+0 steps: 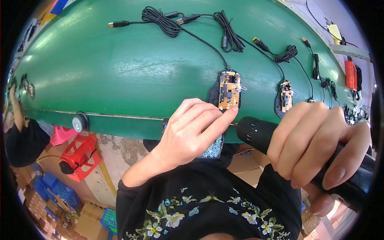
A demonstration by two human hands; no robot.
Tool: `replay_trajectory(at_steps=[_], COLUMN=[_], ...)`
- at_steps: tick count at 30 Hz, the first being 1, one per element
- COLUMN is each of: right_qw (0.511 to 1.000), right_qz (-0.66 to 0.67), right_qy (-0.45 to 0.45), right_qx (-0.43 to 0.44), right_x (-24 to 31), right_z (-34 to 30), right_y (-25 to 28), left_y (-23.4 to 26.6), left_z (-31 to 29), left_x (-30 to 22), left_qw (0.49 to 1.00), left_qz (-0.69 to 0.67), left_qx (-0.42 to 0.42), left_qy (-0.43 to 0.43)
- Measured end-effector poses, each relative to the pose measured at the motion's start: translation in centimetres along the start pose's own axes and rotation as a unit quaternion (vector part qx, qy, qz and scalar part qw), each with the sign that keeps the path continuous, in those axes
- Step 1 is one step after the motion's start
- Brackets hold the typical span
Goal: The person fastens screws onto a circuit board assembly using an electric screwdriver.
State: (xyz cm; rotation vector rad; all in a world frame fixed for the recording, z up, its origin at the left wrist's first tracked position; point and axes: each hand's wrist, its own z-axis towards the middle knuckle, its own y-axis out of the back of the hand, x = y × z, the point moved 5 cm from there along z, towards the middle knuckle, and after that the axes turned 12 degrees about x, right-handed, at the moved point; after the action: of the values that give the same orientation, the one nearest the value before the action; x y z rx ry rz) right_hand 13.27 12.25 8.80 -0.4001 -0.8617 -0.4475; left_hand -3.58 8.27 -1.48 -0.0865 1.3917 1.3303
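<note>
My right hand (320, 144) is wrapped round a black electric screwdriver (256, 132), its bit pointing left toward my left fingers. My left hand (196, 128) is closed, with the index fingertip at the near end of a tan circuit board (230, 92). What those fingers pinch is hidden. The board lies in an open black mouse shell (214, 94), and a black cable runs from its far end. Partly covered by my left hand, a tray of small bluish screws (213, 149) sits at the table's near edge.
Another mouse shell with a circuit board (286, 96) lies to the right. Coiled cables with USB plugs (162, 22) lie along the back of the green table (120, 72). At far left, another person's arm (18, 110) reaches over the table. A red plastic stool (82, 158) stands below.
</note>
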Motion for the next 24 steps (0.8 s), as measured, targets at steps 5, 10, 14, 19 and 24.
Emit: replay_trajectory(at_steps=[5, 10, 14, 19, 24], right_qw=[0.994, 0.984, 0.976, 0.973, 0.971], right_qz=[-0.054, -0.163, -0.195, -0.194, -0.191], right_qy=[-0.088, -0.033, -0.061, -0.070, -0.073], right_qx=[0.031, -0.070, -0.078, -0.108, -0.122], right_x=[-0.5, -0.4, -1.3, -2.1, -2.8], right_z=[0.3, -1.2, -0.9, -1.0, -1.1], right_y=[0.2, 1.3, 2.5, 2.9, 2.9], left_y=[0.6, 0.9, 0.0, -1.1, -1.8], left_z=[-0.3, -0.3, -0.5, -0.5, 0.1], left_x=[0.5, 0.7, 0.8, 0.7, 0.9], left_qw=[0.999, 0.999, 1.000, 0.999, 0.993], left_qz=[0.016, 0.019, 0.016, 0.020, 0.078], left_qx=[-0.040, -0.042, 0.005, 0.009, 0.075], left_qy=[-0.010, -0.005, 0.009, 0.027, 0.049])
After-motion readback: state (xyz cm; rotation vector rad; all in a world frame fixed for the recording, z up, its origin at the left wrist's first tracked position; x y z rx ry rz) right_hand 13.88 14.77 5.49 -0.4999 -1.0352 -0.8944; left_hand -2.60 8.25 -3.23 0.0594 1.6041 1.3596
